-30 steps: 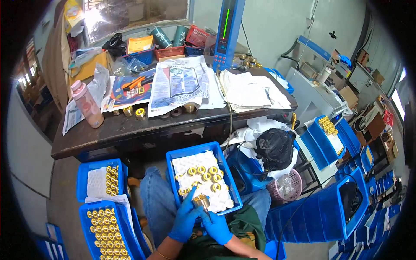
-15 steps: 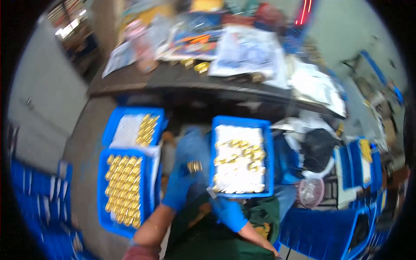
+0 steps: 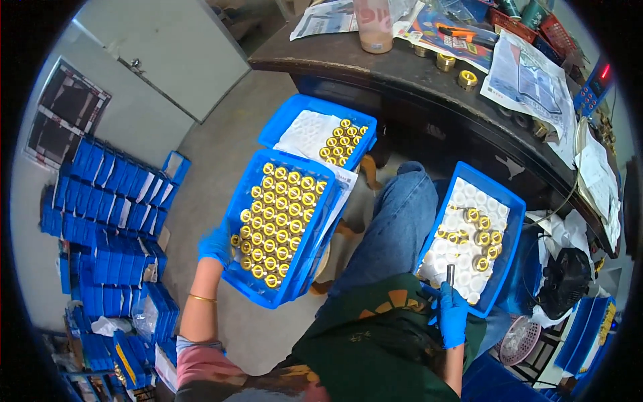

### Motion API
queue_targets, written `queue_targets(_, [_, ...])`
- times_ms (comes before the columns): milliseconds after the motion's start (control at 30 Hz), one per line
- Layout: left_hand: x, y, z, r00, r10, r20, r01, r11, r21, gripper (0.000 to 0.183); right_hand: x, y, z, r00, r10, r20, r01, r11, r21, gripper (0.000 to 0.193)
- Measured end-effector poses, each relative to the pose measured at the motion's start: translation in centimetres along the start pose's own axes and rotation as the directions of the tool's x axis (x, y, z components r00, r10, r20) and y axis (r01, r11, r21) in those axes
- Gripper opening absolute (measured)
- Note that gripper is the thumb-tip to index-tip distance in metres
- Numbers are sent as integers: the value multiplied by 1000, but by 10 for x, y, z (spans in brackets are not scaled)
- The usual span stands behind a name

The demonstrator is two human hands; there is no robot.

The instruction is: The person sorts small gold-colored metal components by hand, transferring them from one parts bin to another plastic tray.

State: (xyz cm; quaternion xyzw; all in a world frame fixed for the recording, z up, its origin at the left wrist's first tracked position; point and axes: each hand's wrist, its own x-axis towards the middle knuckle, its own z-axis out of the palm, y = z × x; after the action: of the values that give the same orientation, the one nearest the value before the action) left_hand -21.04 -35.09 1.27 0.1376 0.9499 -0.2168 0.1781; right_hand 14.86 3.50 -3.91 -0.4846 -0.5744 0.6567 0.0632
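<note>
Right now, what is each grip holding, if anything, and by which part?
The right grip holds a metal rod by its near end. The left grip is at a brass piece; whether it's held cannot be told.

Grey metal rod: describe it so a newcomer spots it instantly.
Below the dark bench, find the blue tray right of the denim knee. At its near edge, the blue-gloved right grip holds the rod, which juts upward in the picture. Unlike the squat, gold-rimmed fittings in that tray, it is slim and grey.
</note>
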Motion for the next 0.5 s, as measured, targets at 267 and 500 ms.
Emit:
queue_targets(267, [23, 2, 61, 975, 75, -207, -220, 306, -926, 44, -11, -9, -19, 999, 19, -27, -19, 1000, -7, 34])
queue_targets(500, [-19, 138, -108, 734, 417, -536, -650, 659, -378, 58, 29, 22, -52, 980, 8, -201, 20, 990, 140, 36])
